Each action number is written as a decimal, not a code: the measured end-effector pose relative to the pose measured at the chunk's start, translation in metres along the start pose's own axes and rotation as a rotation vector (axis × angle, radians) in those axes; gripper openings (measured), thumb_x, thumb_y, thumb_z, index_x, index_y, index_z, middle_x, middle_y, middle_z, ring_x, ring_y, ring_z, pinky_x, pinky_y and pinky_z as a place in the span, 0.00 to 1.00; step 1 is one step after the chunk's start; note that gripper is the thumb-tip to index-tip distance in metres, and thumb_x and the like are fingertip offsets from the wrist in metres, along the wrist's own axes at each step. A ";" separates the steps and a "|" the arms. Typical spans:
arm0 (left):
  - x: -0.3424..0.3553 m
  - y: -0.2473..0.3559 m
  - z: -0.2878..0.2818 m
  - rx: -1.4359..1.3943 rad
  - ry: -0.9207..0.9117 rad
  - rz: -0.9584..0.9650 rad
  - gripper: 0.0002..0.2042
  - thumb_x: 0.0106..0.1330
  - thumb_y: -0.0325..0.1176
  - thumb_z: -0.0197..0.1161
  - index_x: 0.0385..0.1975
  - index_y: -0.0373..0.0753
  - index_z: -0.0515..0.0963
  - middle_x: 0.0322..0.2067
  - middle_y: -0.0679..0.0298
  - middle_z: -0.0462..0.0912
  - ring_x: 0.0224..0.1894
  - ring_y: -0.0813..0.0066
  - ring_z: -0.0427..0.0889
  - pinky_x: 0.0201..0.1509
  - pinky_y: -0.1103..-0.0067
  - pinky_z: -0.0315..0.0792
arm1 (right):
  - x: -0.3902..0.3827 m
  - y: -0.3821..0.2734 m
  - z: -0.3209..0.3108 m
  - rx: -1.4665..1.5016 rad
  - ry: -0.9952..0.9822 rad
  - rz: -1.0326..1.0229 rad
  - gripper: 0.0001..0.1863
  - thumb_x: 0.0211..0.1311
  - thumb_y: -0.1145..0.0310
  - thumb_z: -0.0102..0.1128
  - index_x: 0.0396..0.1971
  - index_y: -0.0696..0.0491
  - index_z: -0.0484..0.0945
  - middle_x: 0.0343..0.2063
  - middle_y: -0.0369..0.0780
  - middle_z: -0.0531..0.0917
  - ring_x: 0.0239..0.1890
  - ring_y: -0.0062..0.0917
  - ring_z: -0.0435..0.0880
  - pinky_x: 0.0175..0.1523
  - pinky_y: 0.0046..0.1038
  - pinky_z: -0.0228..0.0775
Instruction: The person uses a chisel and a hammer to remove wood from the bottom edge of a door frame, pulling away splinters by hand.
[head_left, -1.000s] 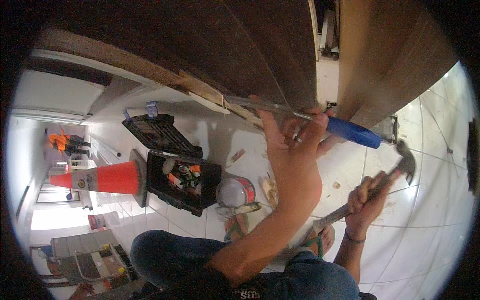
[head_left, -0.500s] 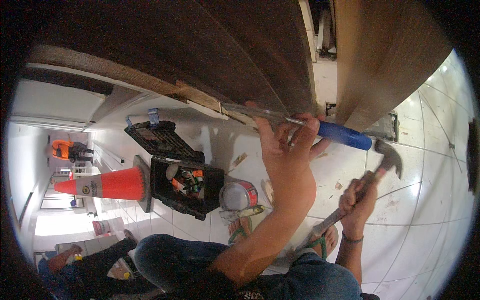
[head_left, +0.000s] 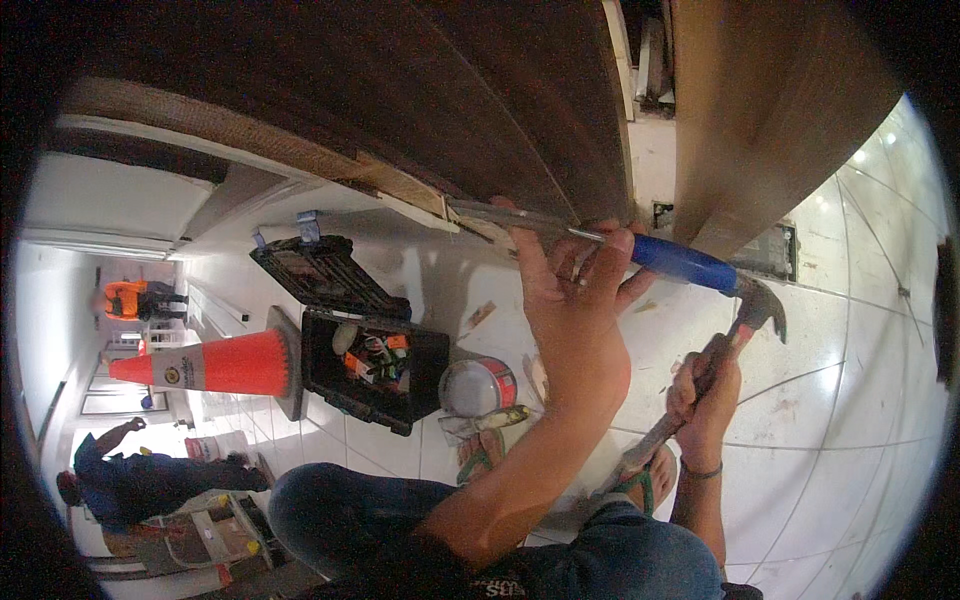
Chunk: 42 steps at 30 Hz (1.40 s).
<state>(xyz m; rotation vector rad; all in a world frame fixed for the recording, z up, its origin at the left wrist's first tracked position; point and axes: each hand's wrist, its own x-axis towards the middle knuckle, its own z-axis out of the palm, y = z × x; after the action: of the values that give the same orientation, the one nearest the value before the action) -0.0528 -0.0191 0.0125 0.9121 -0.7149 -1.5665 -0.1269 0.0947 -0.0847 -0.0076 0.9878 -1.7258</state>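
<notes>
My left hand is closed around a chisel with a blue handle. The chisel's metal blade lies against the edge of a dark wooden panel, where pale, splintered wood shows. A claw hammer is gripped by its worn handle in my right hand. Its head meets the butt end of the blue handle, or sits very close to it. A lighter brown wooden panel stands to the right of the chisel.
An open black toolbox with assorted items stands left of my feet, beside an orange traffic cone. Near my foot are a round tin and a yellow-handled tool. Two people, one in orange, one in dark clothes, are farther left.
The hammer head has moved left and slightly down to the chisel's butt end. My left hand keeps its hold. The person in dark clothes has changed posture, with an arm raised.
</notes>
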 end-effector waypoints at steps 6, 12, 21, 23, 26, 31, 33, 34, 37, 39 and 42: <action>-0.006 -0.005 0.009 0.003 -0.014 0.016 0.44 0.60 0.24 0.63 0.70 0.56 0.40 0.39 0.65 0.75 0.42 0.74 0.77 0.45 0.68 0.79 | 0.001 0.001 -0.009 -0.089 0.086 -0.081 0.25 0.68 0.41 0.39 0.22 0.47 0.57 0.09 0.33 0.62 0.05 0.16 0.53 0.08 0.21 0.46; -0.001 -0.010 -0.002 0.007 0.012 0.009 0.40 0.60 0.27 0.64 0.68 0.55 0.47 0.44 0.64 0.76 0.45 0.70 0.78 0.39 0.70 0.82 | 0.005 -0.001 -0.019 0.314 0.098 -0.207 0.20 0.71 0.47 0.37 0.24 0.45 0.61 0.10 0.32 0.63 0.05 0.15 0.54 0.08 0.19 0.48; -0.004 0.008 -0.025 -0.025 -0.016 -0.131 0.32 0.62 0.34 0.64 0.63 0.47 0.53 0.47 0.64 0.71 0.47 0.71 0.78 0.40 0.70 0.82 | -0.020 0.035 -0.020 -0.218 0.415 -0.190 0.27 0.66 0.67 0.45 0.64 0.52 0.58 0.30 0.30 0.68 0.22 0.08 0.61 0.21 0.09 0.53; -0.006 0.008 -0.043 -0.051 -0.022 -0.118 0.33 0.62 0.33 0.64 0.64 0.48 0.52 0.49 0.63 0.69 0.48 0.67 0.78 0.39 0.69 0.83 | -0.014 0.033 -0.032 -0.154 0.489 -0.069 0.26 0.66 0.60 0.46 0.62 0.52 0.61 0.29 0.31 0.70 0.23 0.09 0.62 0.22 0.09 0.54; -0.010 0.004 -0.041 -0.174 -0.082 -0.255 0.29 0.65 0.37 0.61 0.63 0.46 0.54 0.48 0.65 0.73 0.47 0.72 0.77 0.40 0.67 0.80 | -0.011 0.017 -0.035 -0.105 0.015 -0.324 0.20 0.62 0.56 0.56 0.41 0.59 0.69 0.42 0.48 0.81 0.21 0.24 0.73 0.16 0.19 0.63; -0.021 0.015 -0.042 -0.077 -0.055 -0.215 0.29 0.66 0.39 0.59 0.64 0.49 0.53 0.50 0.64 0.69 0.50 0.71 0.75 0.41 0.65 0.81 | -0.042 0.012 0.034 -0.952 0.164 -0.636 0.19 0.64 0.60 0.49 0.32 0.65 0.71 0.42 0.49 0.82 0.16 0.15 0.68 0.13 0.15 0.58; -0.021 0.016 -0.041 -0.078 -0.058 -0.219 0.29 0.66 0.40 0.59 0.63 0.49 0.53 0.50 0.63 0.68 0.51 0.71 0.74 0.42 0.65 0.81 | -0.043 0.005 0.041 -0.864 0.137 -0.465 0.13 0.61 0.69 0.50 0.34 0.67 0.70 0.41 0.49 0.82 0.15 0.16 0.69 0.14 0.16 0.59; -0.023 0.018 -0.041 -0.086 -0.040 -0.232 0.29 0.66 0.39 0.59 0.63 0.48 0.53 0.50 0.63 0.68 0.51 0.71 0.74 0.42 0.65 0.81 | -0.040 0.006 0.044 -0.865 0.140 -0.469 0.13 0.61 0.69 0.50 0.34 0.67 0.70 0.41 0.49 0.82 0.15 0.16 0.69 0.14 0.16 0.59; -0.021 0.018 -0.044 -0.036 -0.031 -0.217 0.27 0.66 0.39 0.60 0.61 0.47 0.56 0.49 0.61 0.68 0.51 0.70 0.76 0.40 0.68 0.81 | -0.029 0.012 0.037 -0.890 0.100 -0.623 0.18 0.59 0.70 0.51 0.42 0.71 0.70 0.41 0.48 0.82 0.14 0.16 0.68 0.13 0.17 0.59; -0.015 0.005 -0.036 -0.068 -0.110 -0.243 0.26 0.65 0.39 0.61 0.59 0.45 0.57 0.48 0.61 0.69 0.50 0.70 0.77 0.39 0.70 0.82 | 0.003 0.011 -0.029 -0.853 -0.055 -0.550 0.25 0.60 0.66 0.54 0.52 0.68 0.65 0.39 0.47 0.83 0.13 0.19 0.69 0.14 0.17 0.61; -0.009 0.010 -0.016 0.032 -0.105 -0.222 0.22 0.63 0.38 0.64 0.51 0.43 0.61 0.44 0.62 0.73 0.47 0.69 0.79 0.40 0.72 0.82 | -0.002 0.008 -0.023 -0.405 0.120 -0.354 0.26 0.63 0.53 0.53 0.50 0.60 0.66 0.32 0.40 0.79 0.14 0.12 0.65 0.16 0.13 0.56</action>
<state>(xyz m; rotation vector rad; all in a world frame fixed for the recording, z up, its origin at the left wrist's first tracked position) -0.0335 -0.0120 0.0140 0.9643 -0.7341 -1.8143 -0.1306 0.1093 -0.1038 -0.3634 1.4817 -1.8261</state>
